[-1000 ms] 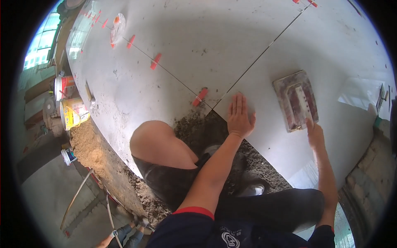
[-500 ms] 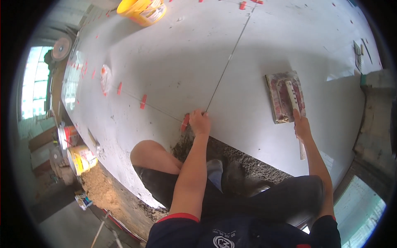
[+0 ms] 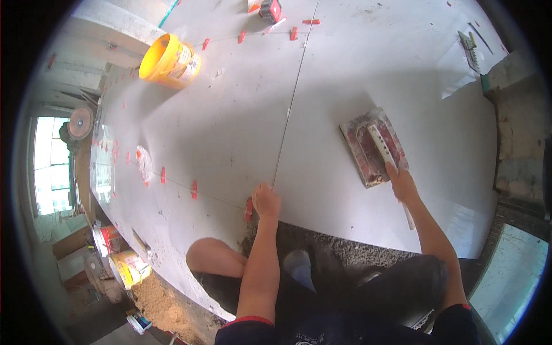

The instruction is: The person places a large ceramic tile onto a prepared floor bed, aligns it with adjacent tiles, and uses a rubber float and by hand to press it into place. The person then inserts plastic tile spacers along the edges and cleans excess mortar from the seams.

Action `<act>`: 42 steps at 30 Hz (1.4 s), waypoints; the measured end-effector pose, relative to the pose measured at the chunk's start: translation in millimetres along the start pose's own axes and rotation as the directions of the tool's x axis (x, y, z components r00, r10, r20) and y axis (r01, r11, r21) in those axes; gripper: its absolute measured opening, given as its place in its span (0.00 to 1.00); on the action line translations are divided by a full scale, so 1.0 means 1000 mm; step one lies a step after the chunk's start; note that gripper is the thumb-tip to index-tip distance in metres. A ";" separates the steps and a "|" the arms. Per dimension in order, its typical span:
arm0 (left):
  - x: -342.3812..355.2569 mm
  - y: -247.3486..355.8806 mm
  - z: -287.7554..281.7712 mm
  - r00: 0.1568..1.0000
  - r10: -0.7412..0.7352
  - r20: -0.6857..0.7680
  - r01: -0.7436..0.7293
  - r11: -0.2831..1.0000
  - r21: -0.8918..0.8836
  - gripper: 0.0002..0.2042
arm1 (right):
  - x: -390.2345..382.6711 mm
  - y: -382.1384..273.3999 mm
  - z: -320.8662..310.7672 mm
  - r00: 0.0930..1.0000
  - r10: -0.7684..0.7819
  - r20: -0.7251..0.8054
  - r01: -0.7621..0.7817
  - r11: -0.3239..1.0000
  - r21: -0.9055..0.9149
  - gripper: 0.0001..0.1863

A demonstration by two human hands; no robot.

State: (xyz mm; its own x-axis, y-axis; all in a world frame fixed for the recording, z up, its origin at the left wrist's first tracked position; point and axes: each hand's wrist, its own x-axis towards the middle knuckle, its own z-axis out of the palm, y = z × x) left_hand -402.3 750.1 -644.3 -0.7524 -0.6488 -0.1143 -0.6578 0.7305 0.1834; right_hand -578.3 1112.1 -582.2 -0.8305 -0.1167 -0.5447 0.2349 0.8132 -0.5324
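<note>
My left hand rests at the near end of the seam between two large pale floor tiles. Its fingers are curled together, and whatever is in them is hidden. A red tile-levelling wedge sits just left of that hand. My right hand is wrapped round the long pale handle of a tamping paddle, which has a rectangular, stained reddish head. The paddle is over the right tile; I cannot tell whether it touches the surface.
Rough mortar lies between the tile edge and my legs. A yellow bucket stands far left; another yellow bucket is beside sand. A notched trowel lies far right. A red-and-black tool is at the far edge.
The view has shifted, bringing more of the far floor in. The paddle is turned more to the left, with my right hand still on its handle. My left hand stays by the seam.
</note>
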 end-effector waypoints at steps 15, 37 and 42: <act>0.229 0.106 0.033 0.857 0.505 0.103 -0.509 0.861 0.018 0.17 | -0.013 -0.021 -0.006 0.988 0.147 -0.048 -0.149 0.988 -0.047 0.39; 0.075 0.173 0.038 0.984 -0.080 -0.160 0.078 0.997 -0.018 0.37 | 0.001 -0.076 -0.059 0.975 0.217 0.036 -0.216 0.907 0.361 0.30; 0.079 0.166 0.038 0.976 -0.027 -0.218 0.026 1.000 -0.005 0.37 | 0.000 -0.100 -0.092 0.972 0.004 -0.235 0.101 0.895 0.434 0.31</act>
State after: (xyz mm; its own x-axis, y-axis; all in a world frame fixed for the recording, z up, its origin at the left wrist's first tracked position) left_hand -572.3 827.8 -659.7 -0.7087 -0.6989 0.0967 -0.6771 0.7122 0.1850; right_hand -648.6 1083.6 -469.2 -0.9249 0.0239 -0.3795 0.3456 0.4689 -0.8128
